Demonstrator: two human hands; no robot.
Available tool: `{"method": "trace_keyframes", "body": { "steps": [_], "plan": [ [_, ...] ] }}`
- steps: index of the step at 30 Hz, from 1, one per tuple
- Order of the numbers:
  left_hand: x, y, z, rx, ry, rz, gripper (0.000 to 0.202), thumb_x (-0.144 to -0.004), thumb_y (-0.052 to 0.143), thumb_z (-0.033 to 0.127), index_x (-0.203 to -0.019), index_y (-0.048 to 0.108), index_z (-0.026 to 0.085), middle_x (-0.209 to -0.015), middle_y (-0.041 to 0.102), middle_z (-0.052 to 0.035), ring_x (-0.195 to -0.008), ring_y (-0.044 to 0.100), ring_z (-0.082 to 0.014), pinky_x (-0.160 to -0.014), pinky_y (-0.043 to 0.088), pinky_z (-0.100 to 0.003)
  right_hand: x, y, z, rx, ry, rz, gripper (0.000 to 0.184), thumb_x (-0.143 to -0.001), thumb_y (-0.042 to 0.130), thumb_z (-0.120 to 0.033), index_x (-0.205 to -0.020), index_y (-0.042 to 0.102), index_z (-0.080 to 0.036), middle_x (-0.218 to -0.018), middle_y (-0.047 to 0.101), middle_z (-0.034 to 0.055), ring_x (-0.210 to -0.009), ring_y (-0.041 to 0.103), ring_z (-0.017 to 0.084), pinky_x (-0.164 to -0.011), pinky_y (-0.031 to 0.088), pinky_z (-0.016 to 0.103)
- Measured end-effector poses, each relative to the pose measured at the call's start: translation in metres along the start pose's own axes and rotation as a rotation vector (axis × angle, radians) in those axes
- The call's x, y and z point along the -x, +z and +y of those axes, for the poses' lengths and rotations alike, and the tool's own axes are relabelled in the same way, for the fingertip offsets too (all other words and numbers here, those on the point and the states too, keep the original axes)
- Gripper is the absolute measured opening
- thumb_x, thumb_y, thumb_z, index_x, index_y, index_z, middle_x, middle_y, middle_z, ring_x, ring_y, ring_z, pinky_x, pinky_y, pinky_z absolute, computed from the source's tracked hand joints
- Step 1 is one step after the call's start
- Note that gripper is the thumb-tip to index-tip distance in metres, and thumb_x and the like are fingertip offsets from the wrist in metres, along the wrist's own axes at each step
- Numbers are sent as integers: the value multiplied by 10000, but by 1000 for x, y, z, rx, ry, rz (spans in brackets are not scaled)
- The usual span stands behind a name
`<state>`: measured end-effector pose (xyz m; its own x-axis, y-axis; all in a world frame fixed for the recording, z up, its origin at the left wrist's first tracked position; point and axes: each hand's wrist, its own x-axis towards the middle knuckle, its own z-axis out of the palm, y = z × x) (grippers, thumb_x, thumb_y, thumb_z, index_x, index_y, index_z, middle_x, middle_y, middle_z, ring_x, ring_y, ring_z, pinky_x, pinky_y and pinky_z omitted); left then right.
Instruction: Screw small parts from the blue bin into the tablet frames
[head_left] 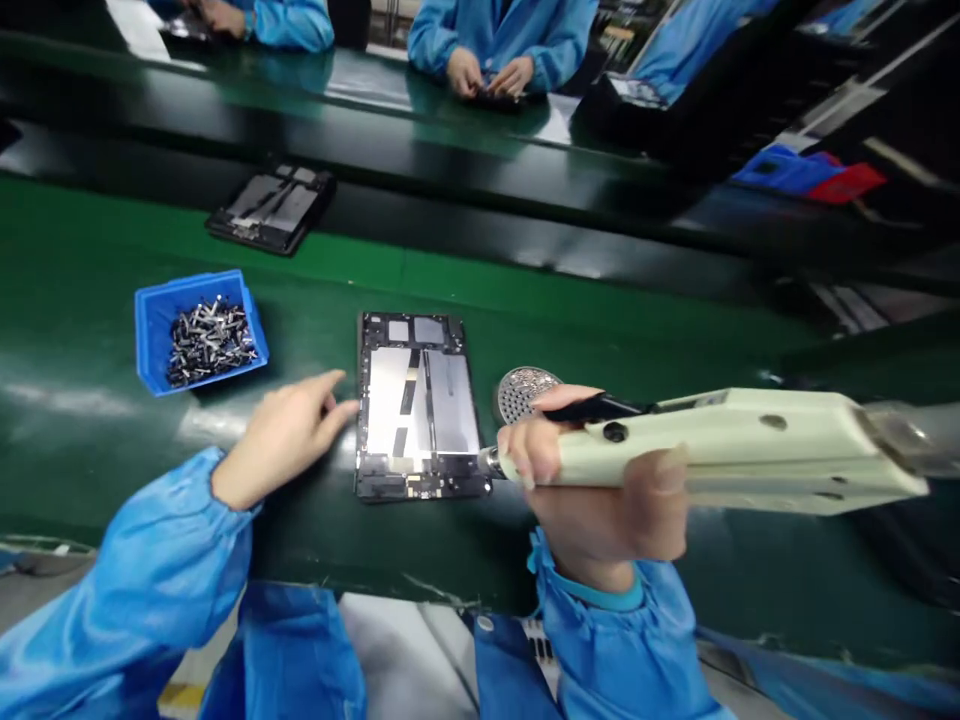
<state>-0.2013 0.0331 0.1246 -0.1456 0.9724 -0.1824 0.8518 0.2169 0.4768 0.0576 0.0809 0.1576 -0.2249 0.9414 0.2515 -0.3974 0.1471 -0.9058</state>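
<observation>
An opened tablet lies flat on the green bench, its batteries and circuit boards exposed. My left hand rests at its left edge, index finger and thumb apart, with the thumb at the rim and nothing held. In my right hand is a cream electric screwdriver, gripped around its body. Its tip is over the tablet's lower right corner; whether it touches a screw I cannot tell. Partly behind my right fingers sits a round metal dish with a perforated surface.
A blue bin of small metal and black parts stands on the left. Another opened tablet lies farther back, overlapping a dark strip. Across the bench, co-workers' hands work on dark items. Blue and red bins are at the far right.
</observation>
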Motion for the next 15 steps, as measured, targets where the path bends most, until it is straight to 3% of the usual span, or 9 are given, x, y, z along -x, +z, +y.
{"method": "trace_keyframes", "body": {
  "steps": [2, 4, 6, 8, 11, 13, 15],
  "plan": [
    [-6, -27, -8, -115, -59, 202, 449, -990, 515, 446, -1243, 748, 157, -1101, 789, -129, -1056, 741, -341, -995, 550, -458, 7, 6, 4, 13, 52, 8, 522, -806, 754, -713, -938, 703, -211, -491, 493, -62, -409, 443, 132, -470, 406, 309],
    [-14, -49, -20, -214, -179, 404, 424, -1020, 473, 386, -1212, 751, 129, -1161, 771, -141, -1151, 710, -354, -1072, 508, -513, 12, 10, 8, 24, 85, 5, 531, -800, 752, -724, -942, 695, -215, -500, 490, -62, -417, 439, 136, -475, 396, 314],
    [-23, -63, -35, -303, -317, 479, 418, -1039, 456, 337, -1230, 742, 98, -1203, 749, -168, -1226, 670, -386, -1104, 471, -599, 16, 13, 11, 30, 102, -23, 539, -813, 740, -729, -966, 693, -215, -512, 488, -61, -424, 438, 140, -483, 394, 320],
    [-35, -68, -49, -345, -387, 340, 391, -1029, 522, 328, -1225, 748, 76, -1215, 734, -202, -1255, 646, -429, -1084, 473, -651, 19, 16, 14, 30, 113, -52, 541, -829, 728, -728, -991, 702, -212, -517, 486, -63, -430, 438, 139, -501, 399, 323],
    [-50, -63, -63, -339, -357, 76, 357, -964, 682, 329, -1167, 767, 48, -1212, 724, -241, -1240, 645, -461, -1056, 505, -637, 22, 18, 17, 25, 143, -76, 518, -845, 731, -700, -1012, 728, -210, -525, 497, -61, -447, 446, 134, -526, 398, 316],
    [-55, -57, -67, -324, -332, 56, 341, -948, 717, 308, -1143, 767, 33, -1222, 717, -254, -1242, 643, -466, -1062, 503, -631, 24, 19, 19, 33, 160, -78, 506, -845, 735, -687, -1016, 740, -211, -529, 505, -57, -457, 451, 136, -532, 395, 314],
    [-57, -53, -68, -307, -331, 117, 311, -959, 702, 285, -1117, 768, 25, -1201, 720, -252, -1245, 642, -467, -1071, 491, -640, 25, 19, 20, 49, 166, -73, 511, -837, 736, -692, -1014, 744, -213, -527, 507, -55, -458, 448, 141, -529, 392, 316]
  ]
}}
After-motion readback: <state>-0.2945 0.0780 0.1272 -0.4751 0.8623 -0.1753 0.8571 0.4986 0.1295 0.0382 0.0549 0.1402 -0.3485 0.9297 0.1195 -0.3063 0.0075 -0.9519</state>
